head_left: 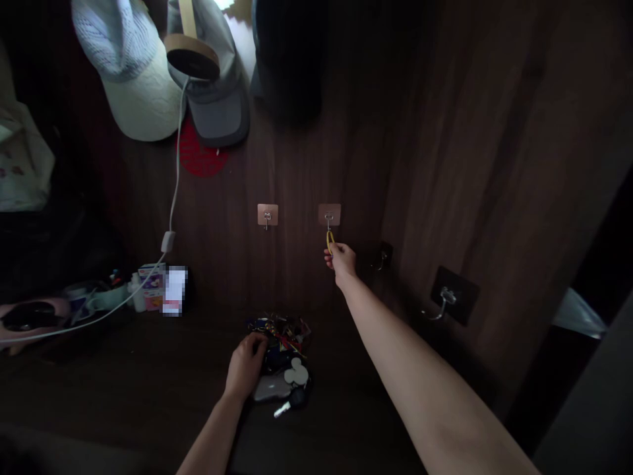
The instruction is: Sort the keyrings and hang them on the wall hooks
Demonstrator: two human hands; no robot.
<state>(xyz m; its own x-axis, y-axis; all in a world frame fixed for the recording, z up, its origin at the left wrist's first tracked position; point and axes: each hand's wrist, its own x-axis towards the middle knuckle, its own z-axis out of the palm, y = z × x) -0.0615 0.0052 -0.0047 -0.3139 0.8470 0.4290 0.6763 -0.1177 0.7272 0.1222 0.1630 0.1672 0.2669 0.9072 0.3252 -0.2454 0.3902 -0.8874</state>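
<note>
Both hands are well apart. To the left, the left hand (246,363) rests with fingers curled at the near-left edge of a tangled heap of cords and small trinkets (287,330); from where I stand I cannot tell whether it grips anything. Just right of it lie a grey pouch (270,389), a pale three-lobed tag (295,374) and a key (282,409) with a dark head. Further right and higher, the right hand (343,259) pinches a yellow loop (329,243) right at the tip of a small wall hook (328,221); whether the loop is over the hook, I can't make out. I'd say this calls for a light pinch low on the loop, its upper end kept open and facing the hook, with no sideways tug on the adhesive plate.

As for containers, a pink rounded holder (60,310) sits far left, its middle too dark to read. Next comes a pale green cup (106,299) with slim, coloured-tipped things sticking up, then a white bottle (137,295) and small stacked boxes (152,301), contents hidden. The pouch's contents don't show either.
</note>
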